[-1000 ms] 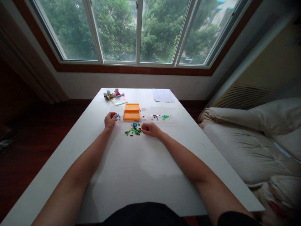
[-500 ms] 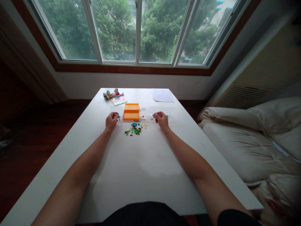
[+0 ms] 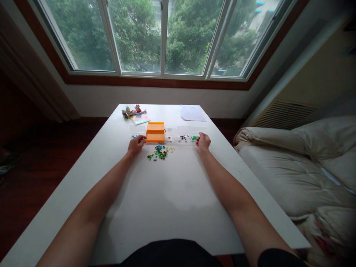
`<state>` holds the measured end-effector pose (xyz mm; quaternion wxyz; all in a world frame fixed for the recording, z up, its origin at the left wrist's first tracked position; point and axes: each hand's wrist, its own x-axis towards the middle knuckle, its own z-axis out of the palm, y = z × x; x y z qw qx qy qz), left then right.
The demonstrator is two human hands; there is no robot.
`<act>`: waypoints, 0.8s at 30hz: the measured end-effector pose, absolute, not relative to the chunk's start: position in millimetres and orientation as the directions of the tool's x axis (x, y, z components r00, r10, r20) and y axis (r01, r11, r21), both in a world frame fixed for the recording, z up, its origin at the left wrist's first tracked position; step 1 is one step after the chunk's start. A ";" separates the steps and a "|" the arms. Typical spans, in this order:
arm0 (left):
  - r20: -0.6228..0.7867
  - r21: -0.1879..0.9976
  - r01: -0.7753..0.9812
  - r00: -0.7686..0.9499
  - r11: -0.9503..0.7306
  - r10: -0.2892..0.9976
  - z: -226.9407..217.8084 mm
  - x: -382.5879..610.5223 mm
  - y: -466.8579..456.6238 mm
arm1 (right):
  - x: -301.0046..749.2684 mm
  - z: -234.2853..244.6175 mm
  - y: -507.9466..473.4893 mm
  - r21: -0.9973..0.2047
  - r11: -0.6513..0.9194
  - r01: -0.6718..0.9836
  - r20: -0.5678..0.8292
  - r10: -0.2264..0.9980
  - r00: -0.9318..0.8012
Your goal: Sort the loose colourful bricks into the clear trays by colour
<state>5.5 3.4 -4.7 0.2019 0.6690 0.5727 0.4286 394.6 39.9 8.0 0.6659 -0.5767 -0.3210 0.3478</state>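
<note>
A: Where are the bricks (image 3: 162,154) located?

B: One mixed pile (image 3: 160,152) is seen in front of the one orange tray (image 3: 155,137); one blue group (image 3: 134,136) is seen to its left, one brown group (image 3: 183,138) and one green group (image 3: 194,138) to its right.

A: How is the left hand (image 3: 136,145) held, and the right hand (image 3: 204,142)?

B: Both are held curled: the left at the tray's left edge, the right beside the green group. Whether anything is pinched cannot be told.
</note>
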 end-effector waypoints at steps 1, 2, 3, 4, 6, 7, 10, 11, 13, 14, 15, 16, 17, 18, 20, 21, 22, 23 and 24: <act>0.341 0.756 0.599 -0.018 -0.263 0.940 -4.3 5.7 3.0 | 392.1 9.0 38.8 -0.991 0.124 -0.041 0.083 0.839 0.538; 0.340 0.752 0.604 -0.014 -0.263 0.940 -4.0 5.8 2.7 | 388.4 9.9 37.2 -0.988 0.151 0.006 0.133 0.849 0.512; 0.338 0.750 0.608 -0.010 -0.262 0.941 -3.7 5.9 2.4 | 383.5 10.5 35.2 -0.984 0.172 0.042 0.171 0.861 0.478; 0.335 0.748 0.610 -0.007 -0.261 0.942 -3.5 6.0 2.1 | 377.4 10.8 32.4 -0.982 0.182 0.058 0.188 0.877 0.442; 0.333 0.746 0.613 -0.005 -0.260 0.943 -3.1 6.2 1.7 | 362.8 10.5 24.8 -0.973 0.202 0.112 0.228 0.915 0.333; 0.332 0.746 0.613 -0.003 -0.261 0.943 -2.9 6.4 1.4 | 354.7 10.0 19.8 -0.960 0.226 0.163 0.262 0.931 0.253; 0.330 0.751 0.606 -0.003 -0.261 0.944 -1.4 7.6 0.2 | 331.3 8.6 2.6 -0.753 0.456 0.474 0.447 0.884 -0.141; 0.328 0.755 0.602 -0.005 -0.260 0.944 -0.7 8.2 -0.4 | 324.5 8.4 -3.0 -0.654 0.536 0.533 0.482 0.839 -0.251; 0.325 0.761 0.596 -0.008 -0.256 0.946 0.9 9.5 -1.6 | 313.5 7.8 -12.1 -0.468 0.651 0.598 0.505 0.752 -0.424; 0.324 0.762 0.595 -0.009 -0.256 0.946 1.6 10.1 -2.1 | 309.6 7.2 -15.2 -0.394 0.681 0.617 0.500 0.723 -0.478; 0.323 0.761 0.596 -0.008 -0.255 0.946 2.0 10.5 -2.5 | 306.7 6.4 -17.2 -0.335 0.698 0.633 0.489 0.703 -0.516; 0.323 0.759 0.598 -0.006 -0.255 0.946 2.3 10.7 -2.6 | 304.8 5.2 -18.3 -0.291 0.704 0.648 0.477 0.694 -0.540; 0.323 0.757 0.602 -0.004 -0.255 0.946 2.2 10.7 -2.6 | 303.7 3.8 -18.6 -0.261 0.705 0.659 0.467 0.690 -0.553; 0.324 0.753 0.606 -0.002 -0.256 0.946 2.0 10.5 -2.4 | 303.5 2.2 -18.2 -0.242 0.706 0.665 0.460 0.687 -0.562; 0.330 0.745 0.613 0.004 -0.263 0.944 0.9 9.8 -1.7 | 304.4 -0.8 -16.5 -0.223 0.711 0.667 0.453 0.681 -0.575; 0.333 0.741 0.616 0.009 -0.267 0.943 0.3 9.4 -1.3 | 305.3 -2.0 -15.5 -0.221 0.714 0.664 0.455 0.678 -0.577; 0.335 0.737 0.619 0.013 -0.271 0.942 -0.2 9.0 -1.0 | 306.3 -2.8 -14.5 -0.222 0.717 0.661 0.461 0.674 -0.577; 0.336 0.735 0.621 0.015 -0.272 0.942 -0.6 8.7 -0.8 | 307.3 -3.3 -13.7 -0.225 0.721 0.655 0.468 0.670 -0.576; 0.337 0.735 0.620 0.015 -0.273 0.942 -0.9 8.5 -0.7 | 308.4 -3.5 -12.9 -0.231 0.726 0.648 0.475 0.665 -0.576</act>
